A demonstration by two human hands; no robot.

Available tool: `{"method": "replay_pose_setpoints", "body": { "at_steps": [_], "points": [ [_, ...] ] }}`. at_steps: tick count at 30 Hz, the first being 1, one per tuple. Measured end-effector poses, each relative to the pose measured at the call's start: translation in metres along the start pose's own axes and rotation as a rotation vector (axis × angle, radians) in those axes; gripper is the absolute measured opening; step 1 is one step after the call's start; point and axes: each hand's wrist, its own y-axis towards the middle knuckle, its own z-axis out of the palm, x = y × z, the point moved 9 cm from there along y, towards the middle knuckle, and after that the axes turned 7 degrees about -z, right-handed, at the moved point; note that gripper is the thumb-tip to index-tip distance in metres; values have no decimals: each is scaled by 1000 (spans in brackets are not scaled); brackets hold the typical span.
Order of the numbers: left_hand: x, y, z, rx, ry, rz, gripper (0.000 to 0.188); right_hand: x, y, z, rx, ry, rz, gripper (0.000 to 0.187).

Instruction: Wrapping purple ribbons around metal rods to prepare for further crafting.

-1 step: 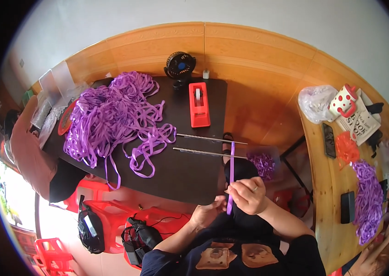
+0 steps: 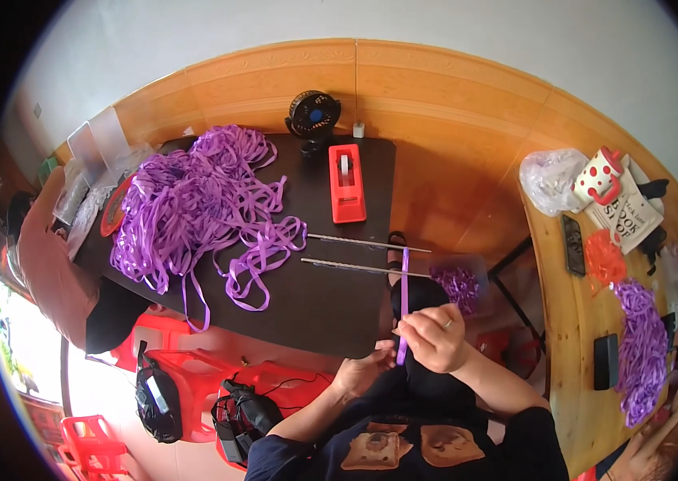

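A narrow purple ribbon (image 2: pixel 404 282) runs from the nearer of two thin metal rods (image 2: pixel 355 266) and the farther one down to my hands. My right hand (image 2: pixel 437 341) is closed, pinching the ribbon between thumb and fingers, with a short tail hanging below. Beside that tail is my left hand (image 2: pixel 364 372), its fingers loosely curved and apart. Both rods jut over the right edge of the dark table (image 2: pixel 315 317). A ribbon strand from the big purple ribbon heap (image 2: pixel 190 204) reaches the far rod's left end.
A red tape dispenser (image 2: pixel 347 200) and a black fan (image 2: pixel 314 116) stand on the dark table. Below the rods, a clear bin (image 2: pixel 459 290) holds purple pieces. The wooden table (image 2: pixel 559 337) at right carries a phone, a dotted mug and more ribbon. Another person (image 2: pixel 58 256) is at left.
The ribbon's lower tail has moved up slightly and tilted a little left. My right hand has shifted a touch; the left hand looks the same.
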Motion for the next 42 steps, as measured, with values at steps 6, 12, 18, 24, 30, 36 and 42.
{"method": "replay_pose_setpoints", "body": {
  "at_steps": [6, 12, 18, 24, 30, 36, 42],
  "points": [
    [28, 39, -14, -35, 224, -97, 23, -84, 52, -12, -45, 225, 242, 20],
    [8, 76, 4, -117, 277, 67, 29, -198, 16, 64, -63, 843, 867, 10],
    [-11, 107, 1, -240, 300, 206, 28, -236, -42, 136, -156, 1204, 1142, 11],
    [-33, 120, -1, -414, 313, 336, 24, -236, -95, 173, -224, 1302, 1416, 9],
    [-65, 122, 35, -433, 377, 547, 27, -211, -147, 199, -172, 1322, 1731, 5],
    [-83, 124, 47, -380, 527, 764, 38, -166, -172, 206, -296, 1449, 1774, 7],
    [-71, 130, 42, -379, 534, 544, 25, -118, -205, 217, -467, 1675, 1995, 12]
  ]
}}
